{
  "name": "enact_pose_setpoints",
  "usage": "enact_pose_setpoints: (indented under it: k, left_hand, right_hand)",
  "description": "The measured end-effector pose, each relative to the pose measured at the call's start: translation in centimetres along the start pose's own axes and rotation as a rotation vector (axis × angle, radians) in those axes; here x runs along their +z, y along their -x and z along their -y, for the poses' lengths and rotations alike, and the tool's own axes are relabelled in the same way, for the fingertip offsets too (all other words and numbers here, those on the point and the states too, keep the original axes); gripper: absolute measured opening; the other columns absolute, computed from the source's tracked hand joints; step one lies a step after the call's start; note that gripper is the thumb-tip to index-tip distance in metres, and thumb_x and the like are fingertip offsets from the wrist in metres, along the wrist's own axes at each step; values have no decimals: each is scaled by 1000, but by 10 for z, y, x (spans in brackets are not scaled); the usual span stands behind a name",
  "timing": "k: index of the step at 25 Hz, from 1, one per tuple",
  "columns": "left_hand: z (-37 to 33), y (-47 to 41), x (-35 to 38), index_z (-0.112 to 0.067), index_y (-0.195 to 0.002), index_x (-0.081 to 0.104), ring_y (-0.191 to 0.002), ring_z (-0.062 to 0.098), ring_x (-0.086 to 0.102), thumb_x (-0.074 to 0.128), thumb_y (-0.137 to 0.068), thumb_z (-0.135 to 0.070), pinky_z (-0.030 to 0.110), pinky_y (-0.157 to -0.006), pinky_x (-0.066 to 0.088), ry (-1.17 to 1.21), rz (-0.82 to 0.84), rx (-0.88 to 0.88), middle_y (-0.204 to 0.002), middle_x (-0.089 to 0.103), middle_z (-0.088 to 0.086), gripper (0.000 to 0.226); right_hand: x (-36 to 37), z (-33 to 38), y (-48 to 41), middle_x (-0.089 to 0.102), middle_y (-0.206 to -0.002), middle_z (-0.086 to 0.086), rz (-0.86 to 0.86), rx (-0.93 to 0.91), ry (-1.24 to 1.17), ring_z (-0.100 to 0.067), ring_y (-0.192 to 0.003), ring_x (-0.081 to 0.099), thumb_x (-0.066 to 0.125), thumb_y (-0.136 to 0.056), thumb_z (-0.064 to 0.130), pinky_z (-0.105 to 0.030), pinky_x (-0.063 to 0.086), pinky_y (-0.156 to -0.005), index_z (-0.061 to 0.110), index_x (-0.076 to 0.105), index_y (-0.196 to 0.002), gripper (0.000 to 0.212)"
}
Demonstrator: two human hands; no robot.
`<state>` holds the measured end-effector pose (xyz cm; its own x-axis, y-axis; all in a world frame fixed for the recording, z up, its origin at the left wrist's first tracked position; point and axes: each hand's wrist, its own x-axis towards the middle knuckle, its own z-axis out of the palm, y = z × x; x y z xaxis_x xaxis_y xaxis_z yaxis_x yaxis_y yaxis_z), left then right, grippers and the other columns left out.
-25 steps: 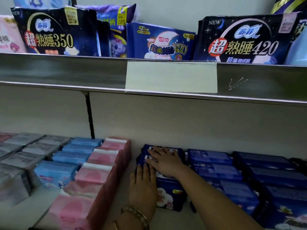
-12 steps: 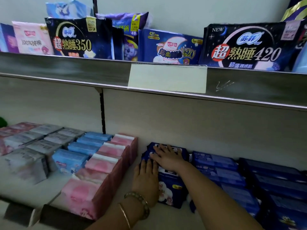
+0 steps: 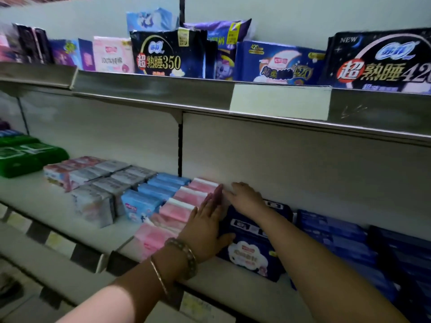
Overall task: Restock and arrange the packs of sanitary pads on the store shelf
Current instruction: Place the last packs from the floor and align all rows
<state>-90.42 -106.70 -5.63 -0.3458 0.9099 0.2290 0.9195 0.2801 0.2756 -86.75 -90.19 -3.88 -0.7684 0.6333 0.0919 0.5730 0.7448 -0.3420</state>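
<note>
A row of dark navy pad packs (image 3: 253,247) lies on the lower shelf (image 3: 70,220). My left hand (image 3: 207,226), with bracelets at the wrist, presses flat and straight-fingered against the row's left side, in the gap beside the pink packs (image 3: 179,206). My right hand (image 3: 245,198) rests palm down on the rearmost navy pack, fingers reaching to the shelf's back wall. Neither hand grips anything.
More blue packs (image 3: 333,231) line the shelf to the right. Light blue packs (image 3: 151,197), grey packs (image 3: 109,185) and green packs (image 3: 23,155) lie to the left. The upper shelf (image 3: 163,92) holds upright large packs and a blank price label (image 3: 279,101).
The view has swung left, showing more of the shelf. Both hands have stayed on the navy row, and my right hand has reached further back toward the wall.
</note>
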Motion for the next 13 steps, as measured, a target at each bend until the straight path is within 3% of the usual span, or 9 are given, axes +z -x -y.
enact_pose_setpoints:
  k: [2, 5, 8, 10, 13]
  left_hand:
    - [17, 8, -19, -24, -149, 1, -145, 17, -1, 41, -93, -49, 32, -116, -1, 30, 16, -13, -158, 2, 1, 73]
    - [46, 19, -45, -17, -148, 8, -144, 16, 5, 35, -88, -60, 32, -116, 3, -48, 71, 57, -157, 6, 4, 79]
    - [95, 26, -59, -18, -148, 0, -144, 16, -3, 36, -62, -78, 38, -118, 3, -56, 193, 152, -157, -5, 3, 111]
    - [125, 29, -59, -21, -147, -10, -143, 19, -13, 57, -69, -70, 40, -116, -6, -63, 288, 214, -156, -16, 2, 114]
    - [146, 29, -51, -26, -146, -15, -141, 24, -23, 68, -73, -55, 44, -113, -10, -32, 345, 303, -153, -26, 5, 114]
  right_hand:
    - [7, 28, -10, 48, -132, -13, -41, -30, -99, -26, -111, 51, 39, -96, 41, -35, 41, -92, 20, 50, -116, 31]
    - [15, 63, -26, 36, -145, -12, -44, 12, -127, -28, -127, 41, 42, -96, 39, -35, 35, -104, 12, 37, -140, 52]
    - [25, 94, -47, 29, -149, -11, -54, 119, -56, -29, -133, 33, 36, -95, 49, -45, 30, -107, 14, 31, -143, 59]
    - [32, 110, -59, 16, -155, -7, -13, 197, 12, -30, -140, 20, 33, -94, 56, -54, 21, -109, 21, 20, -147, 65]
    - [41, 119, -68, -3, -159, 0, 58, 287, 65, -31, -144, 0, 31, -91, 63, -66, 7, -107, 31, 7, -149, 70]
